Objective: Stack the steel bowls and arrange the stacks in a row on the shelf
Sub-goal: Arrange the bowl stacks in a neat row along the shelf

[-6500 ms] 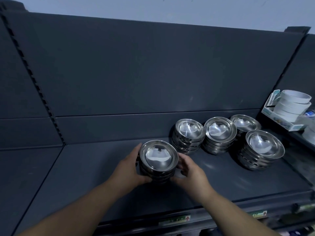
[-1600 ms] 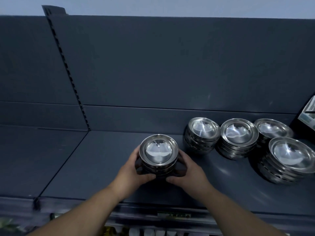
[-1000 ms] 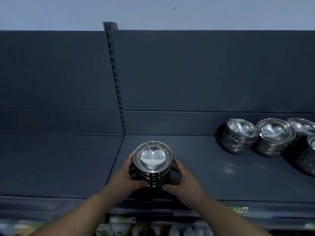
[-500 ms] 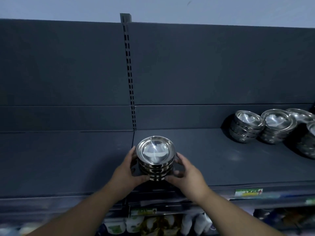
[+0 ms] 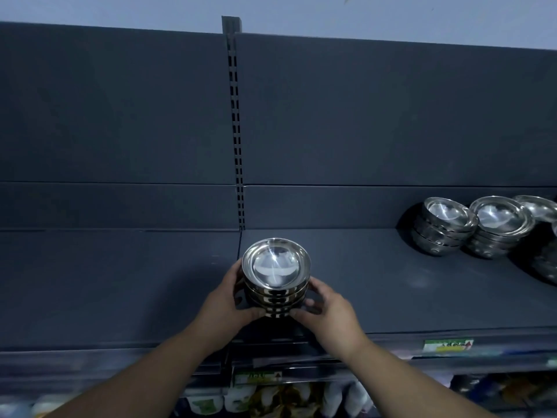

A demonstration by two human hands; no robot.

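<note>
**Gripping the stack of steel bowls (image 5: 275,276) from both sides near the front of the shelf (image 5: 391,282)**

At nine o'clock in the view, the left bay of the shelf carries none of the bowls. The left hand (image 5: 224,300) comes next. Its fingers curl round the stack from the eight o'clock side, and its thumb lies low by the base.

The stack is several nested bowls, the top one's bright hollow facing up. It sits close to the shelf's front edge, just right of the seam that runs down from the slotted post (image 5: 235,131) at its twelve o'clock. I cannot tell whether its base rests on the shelf or hangs just above it.

The right hand (image 5: 328,309) curls round the stack from four o'clock, its thumb also low. This low grip on both sides probably serves a purpose. Polished bowls slide on one another, and pressure from opposite sides keeps the column from shearing.

At two o'clock from the held stack, well apart from it, a second stack (image 5: 443,227) and a third stack (image 5: 497,230) stand side by side against the back panel (image 5: 361,116). Their rims touch or nearly touch. More bowls are cut off at the frame's edge.

These stacks likely set the line of the row, so the held stack seems to belong in the gap, pushed back to the panel.

A price label (image 5: 447,345) sits on the front rail at four o'clock. The packaged goods (image 5: 286,396) below are blurred.
</note>
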